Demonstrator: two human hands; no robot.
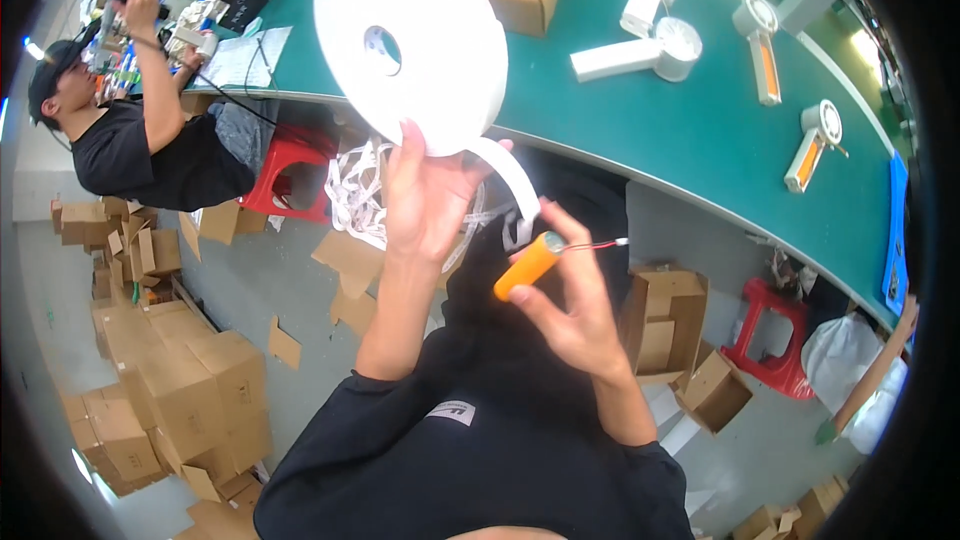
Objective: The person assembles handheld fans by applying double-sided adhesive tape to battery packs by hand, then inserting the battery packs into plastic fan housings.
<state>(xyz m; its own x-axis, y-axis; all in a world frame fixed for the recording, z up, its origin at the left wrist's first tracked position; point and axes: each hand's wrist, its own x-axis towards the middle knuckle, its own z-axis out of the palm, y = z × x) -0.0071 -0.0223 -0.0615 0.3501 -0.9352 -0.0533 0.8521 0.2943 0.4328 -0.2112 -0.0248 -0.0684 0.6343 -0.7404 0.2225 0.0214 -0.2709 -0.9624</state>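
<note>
My left hand (428, 202) is closed on the lower edge of a large white roll of tape (440, 50), held up by the table's near edge. From the roll's bottom a loose strip of tape (513, 175) curves down toward my right hand (578, 315). That hand grips an orange cylindrical battery (528, 268) between thumb and fingers. Thin wires with a small white connector (622, 241) stick out to the battery's right. The strip's lower end comes close to my right index finger; whether the finger pinches it I cannot tell.
On the green table (600, 135) lie several white handheld fans, two with orange batteries showing, and a cardboard box (535, 0). White strip scraps (358, 190) heap below its edge. Red stools (770, 340) and cartons (200, 380) stand around. A co-worker (150, 145) works at left.
</note>
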